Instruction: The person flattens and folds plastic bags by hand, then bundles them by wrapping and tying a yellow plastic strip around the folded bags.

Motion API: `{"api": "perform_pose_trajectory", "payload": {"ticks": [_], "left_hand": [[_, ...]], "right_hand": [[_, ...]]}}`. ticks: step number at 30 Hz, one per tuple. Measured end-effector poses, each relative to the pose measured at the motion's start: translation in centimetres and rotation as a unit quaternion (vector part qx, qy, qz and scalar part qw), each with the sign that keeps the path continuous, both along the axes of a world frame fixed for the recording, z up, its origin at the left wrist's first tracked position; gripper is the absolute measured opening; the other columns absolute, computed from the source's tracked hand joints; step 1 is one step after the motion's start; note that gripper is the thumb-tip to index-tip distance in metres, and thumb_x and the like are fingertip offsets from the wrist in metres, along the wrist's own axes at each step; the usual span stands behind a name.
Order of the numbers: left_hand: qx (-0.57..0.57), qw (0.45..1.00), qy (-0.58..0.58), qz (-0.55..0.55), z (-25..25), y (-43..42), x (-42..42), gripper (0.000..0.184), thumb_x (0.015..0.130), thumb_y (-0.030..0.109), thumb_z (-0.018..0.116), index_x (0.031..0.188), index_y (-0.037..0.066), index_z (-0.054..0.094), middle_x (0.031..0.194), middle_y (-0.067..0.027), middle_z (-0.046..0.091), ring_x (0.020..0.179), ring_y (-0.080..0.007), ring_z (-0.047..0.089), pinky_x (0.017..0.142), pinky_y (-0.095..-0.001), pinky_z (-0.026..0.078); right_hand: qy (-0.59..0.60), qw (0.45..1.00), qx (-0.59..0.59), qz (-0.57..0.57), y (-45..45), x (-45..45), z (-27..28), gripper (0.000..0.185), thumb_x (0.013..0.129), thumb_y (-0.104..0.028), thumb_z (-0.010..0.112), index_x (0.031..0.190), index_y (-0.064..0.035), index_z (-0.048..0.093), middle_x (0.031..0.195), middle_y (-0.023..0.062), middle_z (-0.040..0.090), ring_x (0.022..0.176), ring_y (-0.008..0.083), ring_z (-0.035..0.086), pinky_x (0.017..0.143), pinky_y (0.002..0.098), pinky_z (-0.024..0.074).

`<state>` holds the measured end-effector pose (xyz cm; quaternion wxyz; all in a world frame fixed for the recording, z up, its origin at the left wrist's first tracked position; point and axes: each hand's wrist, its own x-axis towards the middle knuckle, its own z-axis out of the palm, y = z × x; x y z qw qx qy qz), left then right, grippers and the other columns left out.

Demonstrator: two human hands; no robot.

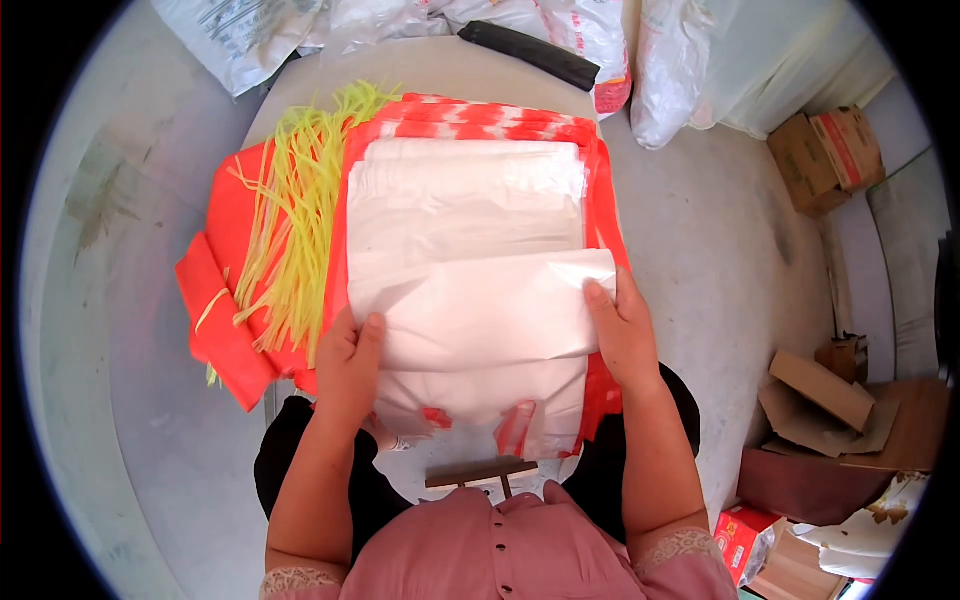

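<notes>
A stack of thin white plastic bags (470,205) lies on red-and-white plastic sheets (480,115). Across its near part is a folded white bundle of plastic bags (490,305), held at both sides. My left hand (350,360) grips the bundle's left edge, thumb on top. On the opposite edge my right hand (622,330) is closed, its thumb pressing the upper corner. The fingers under the plastic are hidden. Below the bundle, the lower ends of the bags, with red patches, hang over the near edge.
Yellow-green plastic strips (300,210) lie left of the stack, beside a tied red plastic roll (225,320). A black roll (530,55) rests at the table's (380,62) far edge. Cardboard boxes (825,155) stand on the floor at right, with an opened carton (830,410) nearer.
</notes>
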<state>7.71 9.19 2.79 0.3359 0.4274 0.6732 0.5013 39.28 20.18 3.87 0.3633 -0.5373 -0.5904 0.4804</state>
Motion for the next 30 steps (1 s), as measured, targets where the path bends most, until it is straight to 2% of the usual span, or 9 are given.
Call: {"api": "perform_pose_trajectory", "payload": {"ticks": [5, 8, 11, 14, 17, 20, 23, 26, 30], "left_hand": [[-0.017, 1.000, -0.006, 0.014, -0.7, 0.7, -0.6, 0.016, 0.107, 0.017, 0.065, 0.105, 0.001, 0.064, 0.080, 0.0048, 0.055, 0.075, -0.0038, 0.046, 0.064, -0.0251, 0.039], [-0.024, 0.998, -0.040, 0.032, -0.6, 1.1, -0.4, 0.016, 0.105, 0.016, 0.068, 0.101, 0.003, 0.062, 0.073, 0.0070, 0.048, 0.071, -0.0031, 0.042, 0.061, -0.0246, 0.036], [-0.078, 0.992, 0.043, 0.090, 0.6, 1.0, -0.1, 0.023, 0.102, 0.014, 0.070, 0.122, 0.002, 0.066, 0.102, -0.0038, 0.066, 0.091, -0.0089, 0.058, 0.081, -0.0307, 0.049], [0.062, 0.937, 0.328, 0.103, 2.2, 0.7, 1.6, 0.038, 0.094, 0.015, 0.077, 0.129, 0.005, 0.066, 0.116, -0.0117, 0.065, 0.101, -0.0193, 0.062, 0.088, -0.0376, 0.051], [0.238, 0.828, 0.500, -0.087, 3.9, 0.1, 4.3, 0.057, 0.084, 0.019, 0.082, 0.137, 0.006, 0.064, 0.133, -0.0156, 0.063, 0.120, -0.0310, 0.062, 0.100, -0.0466, 0.051], [0.215, 0.778, 0.537, -0.245, 3.5, 0.8, 6.9, 0.060, 0.085, 0.020, 0.077, 0.142, 0.007, 0.062, 0.142, -0.0148, 0.063, 0.134, -0.0352, 0.059, 0.109, -0.0523, 0.048], [0.169, 0.770, 0.568, -0.237, 2.8, 2.2, 8.0, 0.050, 0.091, 0.015, 0.068, 0.140, 0.009, 0.063, 0.148, -0.0141, 0.061, 0.140, -0.0345, 0.057, 0.111, -0.0509, 0.047], [0.135, 0.794, 0.550, -0.220, 2.7, 3.1, 8.0, 0.047, 0.094, 0.010, 0.060, 0.141, 0.009, 0.063, 0.149, -0.0153, 0.060, 0.140, -0.0338, 0.057, 0.113, -0.0499, 0.048], [0.128, 0.809, 0.542, -0.188, 2.0, 3.3, 7.9, 0.046, 0.093, 0.010, 0.061, 0.138, 0.008, 0.064, 0.146, -0.0160, 0.063, 0.138, -0.0339, 0.060, 0.111, -0.0488, 0.049]], "right_hand": [[0.030, 0.997, 0.040, -0.060, 0.7, -0.8, -2.2, 0.042, 0.104, -0.019, 0.064, 0.139, 0.0031, 0.058, 0.123, 0.0120, 0.068, 0.101, 0.0171, 0.065, 0.093, 0.0332, 0.0523], [0.045, 0.995, -0.015, -0.083, 0.7, -1.0, -1.5, 0.043, 0.102, -0.018, 0.066, 0.139, 0.0014, 0.059, 0.126, 0.0106, 0.068, 0.100, 0.0154, 0.066, 0.091, 0.0320, 0.0528], [0.036, 0.998, 0.002, -0.055, 0.7, -0.6, -1.9, 0.040, 0.101, -0.016, 0.067, 0.137, 0.0000, 0.063, 0.127, 0.0088, 0.070, 0.101, 0.0145, 0.068, 0.091, 0.0304, 0.0534], [0.000, 0.999, -0.025, -0.027, 0.8, -0.3, -1.4, 0.032, 0.102, -0.015, 0.065, 0.131, -0.0008, 0.068, 0.124, 0.0079, 0.073, 0.106, 0.0151, 0.069, 0.094, 0.0300, 0.0529], [0.043, 0.998, 0.008, -0.046, 0.8, -0.7, -2.0, 0.027, 0.103, -0.015, 0.063, 0.125, 0.0002, 0.072, 0.120, 0.0086, 0.075, 0.109, 0.0157, 0.068, 0.097, 0.0297, 0.0522], [0.032, 0.998, -0.014, -0.049, 0.8, -0.9, -1.8, 0.030, 0.104, -0.015, 0.062, 0.128, 0.0008, 0.071, 0.124, 0.0102, 0.075, 0.115, 0.0166, 0.068, 0.100, 0.0300, 0.0515], [0.032, 0.998, -0.023, -0.039, 0.9, -0.8, -1.1, 0.033, 0.106, -0.017, 0.061, 0.131, 0.0025, 0.070, 0.126, 0.0116, 0.074, 0.118, 0.0176, 0.067, 0.102, 0.0307, 0.0511], [0.061, 0.996, -0.059, -0.033, 0.6, -0.5, -0.2, 0.034, 0.107, -0.017, 0.060, 0.133, 0.0036, 0.068, 0.130, 0.0125, 0.073, 0.120, 0.0182, 0.067, 0.103, 0.0306, 0.0505], [0.040, 0.999, -0.022, -0.021, 0.3, 0.1, 0.6, 0.040, 0.114, -0.026, 0.052, 0.139, 0.0015, 0.065, 0.134, 0.0067, 0.069, 0.121, 0.0124, 0.060, 0.107, 0.0284, 0.0460]]}}
